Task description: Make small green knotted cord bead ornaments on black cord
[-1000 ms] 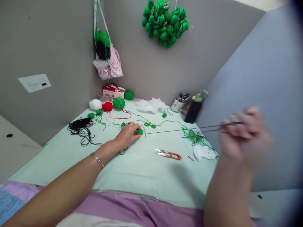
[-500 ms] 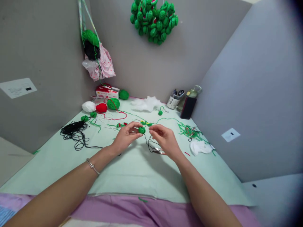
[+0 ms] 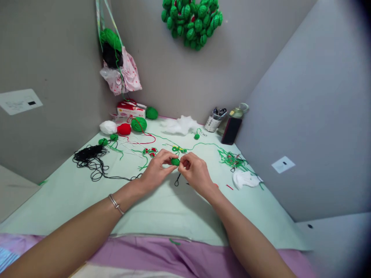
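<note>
A small green crocheted ball [image 3: 175, 161] with dark lines is pinched between the thumb and fingers of my left hand [image 3: 156, 170]. My right hand [image 3: 195, 172] is closed at the ball's right side, fingertips touching or nearly touching it. Whatever those fingertips pinch is hidden. A loop of black yarn [image 3: 177, 180] dangles below the ball, between both hands. Just beyond the hands lie small green and yellow crocheted pieces [image 3: 179, 149]. My right hand mostly covers the scissors on the table; only a bit of orange handle [image 3: 216, 185] shows.
On the left lie tangled black yarn [image 3: 91, 156], a red yarn ball [image 3: 124, 129] and a green yarn ball [image 3: 139, 124]. White stuffing [image 3: 181, 125], a pen cup [image 3: 213, 120] and a phone [image 3: 231, 130] stand behind. Green yarn scraps [image 3: 233, 160] lie right. A green crocheted bunch [image 3: 193, 25] hangs on the wall.
My right hand has moved left and up against the green ball. The black yarn between the hands has drawn into a smaller hanging loop, and the scissors blades are now covered.
</note>
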`<state>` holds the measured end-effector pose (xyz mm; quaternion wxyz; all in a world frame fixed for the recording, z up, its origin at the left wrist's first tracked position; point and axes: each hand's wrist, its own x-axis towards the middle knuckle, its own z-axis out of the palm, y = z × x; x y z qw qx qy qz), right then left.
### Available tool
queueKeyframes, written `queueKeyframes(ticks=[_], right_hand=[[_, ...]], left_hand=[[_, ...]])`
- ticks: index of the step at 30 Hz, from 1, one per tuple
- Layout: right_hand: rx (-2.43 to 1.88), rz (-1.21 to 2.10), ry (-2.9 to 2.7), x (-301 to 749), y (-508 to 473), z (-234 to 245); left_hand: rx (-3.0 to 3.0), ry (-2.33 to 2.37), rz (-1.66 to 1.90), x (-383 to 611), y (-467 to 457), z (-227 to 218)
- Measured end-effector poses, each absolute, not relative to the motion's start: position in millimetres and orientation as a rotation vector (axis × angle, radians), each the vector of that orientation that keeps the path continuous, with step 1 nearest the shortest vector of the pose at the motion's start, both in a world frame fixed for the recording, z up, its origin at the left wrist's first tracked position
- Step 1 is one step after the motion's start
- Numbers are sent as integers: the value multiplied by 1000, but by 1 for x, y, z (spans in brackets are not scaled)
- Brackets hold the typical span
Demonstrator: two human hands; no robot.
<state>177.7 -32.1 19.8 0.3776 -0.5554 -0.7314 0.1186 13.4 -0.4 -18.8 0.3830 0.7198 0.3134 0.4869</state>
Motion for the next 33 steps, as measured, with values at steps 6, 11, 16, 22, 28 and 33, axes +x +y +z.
queueKeyframes(ticks=[6, 11, 16, 22, 28, 33], right_hand=[[-1244, 741, -1632, 178, -31, 21], [-1224, 895, -1461, 188, -27, 24], [-1097, 1291, -1492, 190, -25, 17], [-1109, 1424, -1336, 183, -24, 10], [-1162, 1338, -1309, 183, -26, 9], [-1157, 1334, -1445, 177, -26, 6]], left_hand=[[1777, 832, 1229, 14, -3, -12], [1615, 823, 1216, 13, -3, -8], [1648, 807, 1274, 11, -3, -8], [1747, 875, 1336, 9, 1, -12], [1792, 901, 1387, 8, 6, -16], [1845, 905, 1366, 7, 6, -18]])
